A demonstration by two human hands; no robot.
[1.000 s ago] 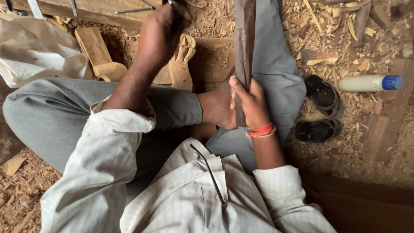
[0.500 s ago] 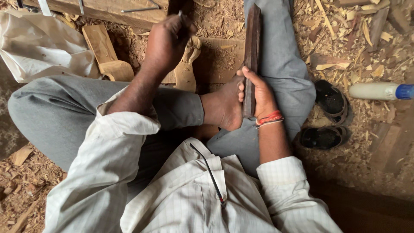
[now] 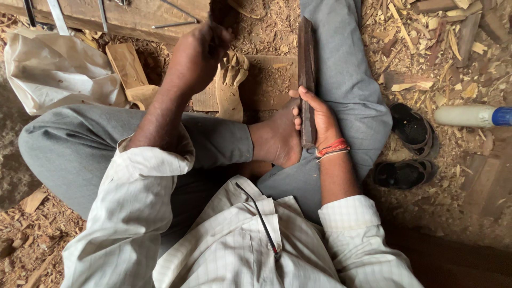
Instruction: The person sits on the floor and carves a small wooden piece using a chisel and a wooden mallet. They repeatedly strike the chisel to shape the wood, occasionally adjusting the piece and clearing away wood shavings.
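I sit cross-legged on a floor covered in wood shavings. My right hand (image 3: 316,118), with red thread bands at the wrist, grips a long dark wooden piece (image 3: 306,58). The piece stands along my right trouser leg, and its lower end presses against my bare foot (image 3: 274,141). My left hand (image 3: 197,56) is raised over the work area, fingers closed around a dark tool (image 3: 220,15) whose shape is mostly hidden. A pale carved wooden piece (image 3: 232,85) lies on a flat board (image 3: 266,80) just beyond my foot.
A crumpled white bag (image 3: 53,69) and tan wood blocks (image 3: 125,61) lie at the left. A plank with metal tools (image 3: 58,13) runs along the top. Two black sandals (image 3: 410,125) and a white bottle with a blue cap (image 3: 469,116) sit at the right among wood chips.
The dark wooden piece has slid down toward me in my right hand, so its top end now shows. My left hand stays raised, shifted slightly.
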